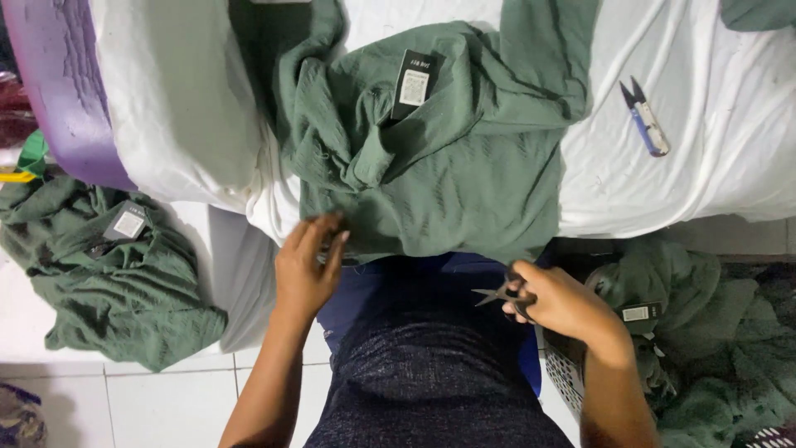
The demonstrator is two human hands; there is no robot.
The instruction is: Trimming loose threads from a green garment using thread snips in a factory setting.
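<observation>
A green garment point(448, 158) with a dark hang tag point(413, 83) lies crumpled on the white-covered surface point(688, 174) in front of me. My left hand point(307, 265) rests at the garment's lower left edge, fingers touching the fabric. Near the lower right edge, my right hand point(560, 300) is closed around small metal scissors point(497, 293) whose tips point left, just below the hem.
Blue-handled thread snips point(645, 118) lie on the white cloth at right. A pile of green garments with a tag point(108, 274) sits on the floor at left. More green garments point(705, 332) fill a basket point(568, 377) at lower right. A purple item point(58, 83) stands at upper left.
</observation>
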